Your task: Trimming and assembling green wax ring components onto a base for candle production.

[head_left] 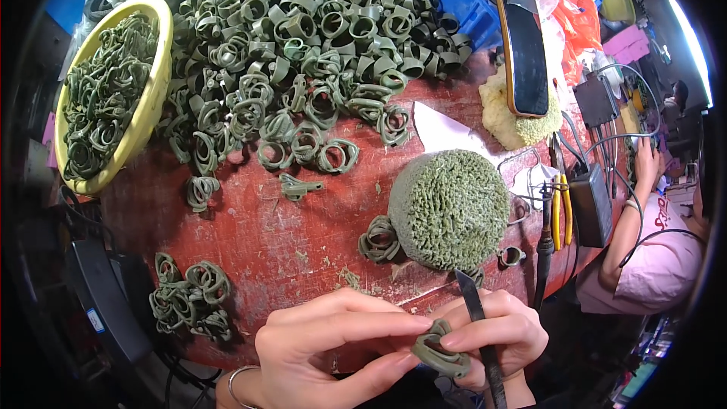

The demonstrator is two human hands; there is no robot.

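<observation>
A green wax ring (441,354) with an openwork top sits between my two hands near the table's front edge. My left hand (326,344) pinches its left side between thumb and fingertips. From the other side, my right hand (506,329) presses a finger on the ring and also grips a dark flat carving blade (473,299). The blade's tip points up and away, close to a round, rough green block (454,208). Left of that block lies a small clump of green rings (379,239); a plain ring (511,257) is on its right.
Many green rings (303,23) pile at the back of the red table (257,235). A yellow basket (163,68) of green pieces stands left. More rings (193,299) lie front left. At right are a phone (525,53), yellow-handled pliers (562,216), cables and a person in pink (644,257).
</observation>
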